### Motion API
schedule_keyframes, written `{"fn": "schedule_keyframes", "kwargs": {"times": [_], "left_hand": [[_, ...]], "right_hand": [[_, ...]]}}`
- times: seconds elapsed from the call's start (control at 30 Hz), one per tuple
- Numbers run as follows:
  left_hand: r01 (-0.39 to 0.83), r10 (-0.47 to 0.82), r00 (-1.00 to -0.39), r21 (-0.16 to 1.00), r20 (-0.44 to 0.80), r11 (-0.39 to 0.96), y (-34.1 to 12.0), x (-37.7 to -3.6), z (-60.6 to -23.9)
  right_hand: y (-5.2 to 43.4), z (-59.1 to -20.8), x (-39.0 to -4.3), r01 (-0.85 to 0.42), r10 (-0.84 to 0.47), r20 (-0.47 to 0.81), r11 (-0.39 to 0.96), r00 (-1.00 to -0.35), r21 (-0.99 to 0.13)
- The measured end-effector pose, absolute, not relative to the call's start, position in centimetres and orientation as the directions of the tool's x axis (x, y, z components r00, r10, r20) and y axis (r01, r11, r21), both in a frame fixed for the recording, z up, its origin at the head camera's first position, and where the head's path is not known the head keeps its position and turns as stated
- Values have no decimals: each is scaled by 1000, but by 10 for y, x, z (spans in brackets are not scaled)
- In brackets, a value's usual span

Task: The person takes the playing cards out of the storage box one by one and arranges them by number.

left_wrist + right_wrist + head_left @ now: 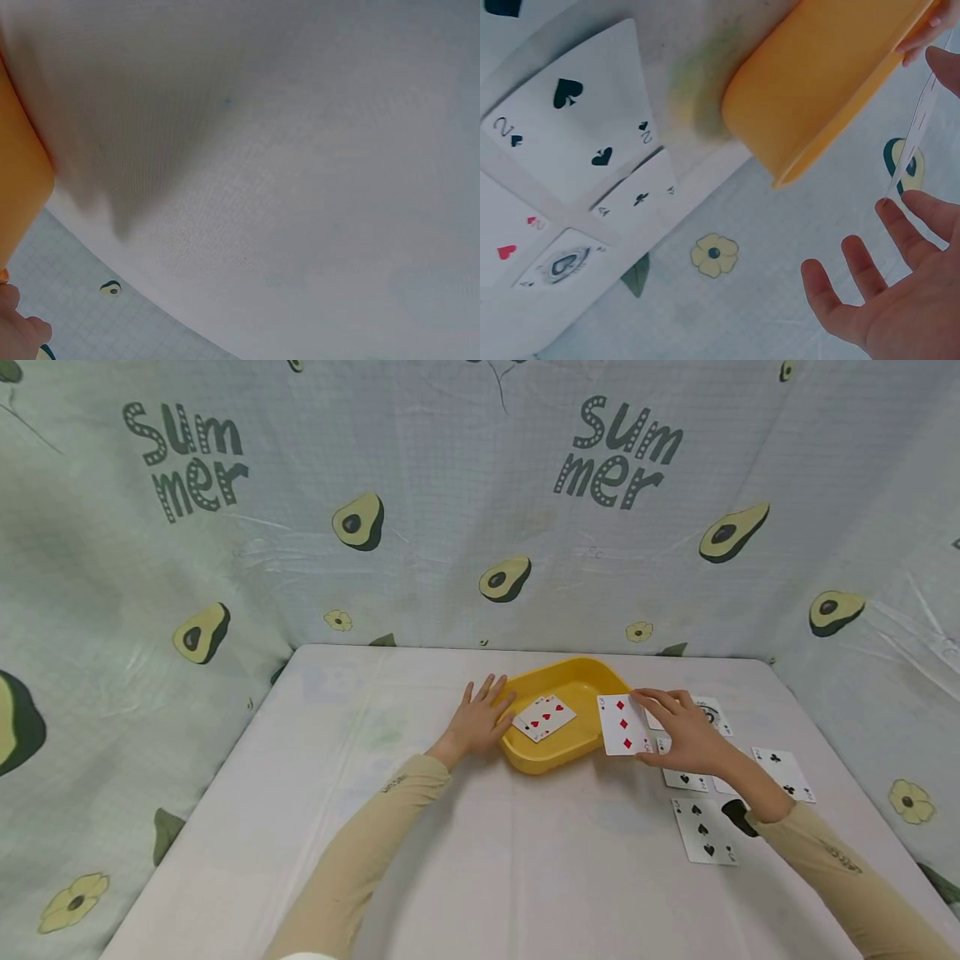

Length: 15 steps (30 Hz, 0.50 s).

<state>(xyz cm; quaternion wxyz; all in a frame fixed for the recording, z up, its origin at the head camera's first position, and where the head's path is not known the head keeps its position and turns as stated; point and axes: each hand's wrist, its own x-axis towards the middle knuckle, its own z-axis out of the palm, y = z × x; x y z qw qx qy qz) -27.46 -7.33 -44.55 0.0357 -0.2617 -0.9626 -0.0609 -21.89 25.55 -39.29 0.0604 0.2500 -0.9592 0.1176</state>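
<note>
While avocado-print cloth point(450, 527) walls the white table point(480, 860), right-hand fingers point(660, 700) pinch a diamond card point(623, 725).

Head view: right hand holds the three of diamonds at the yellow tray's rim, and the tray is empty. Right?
Not quite. The right hand does hold the three of diamonds at the yellow tray rim, but the tray is not empty: a red heart card lies face up in it, as the head view shows.
</note>
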Motion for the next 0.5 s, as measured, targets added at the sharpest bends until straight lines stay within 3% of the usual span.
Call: {"fn": "schedule_keyframes", "kwargs": {"times": [0.5], "left_hand": [[520,511,-853,82,109,850,-75,-274,-447]], "right_hand": [[303,-408,-172,-494,-459,212,855,-863,-160]]}}
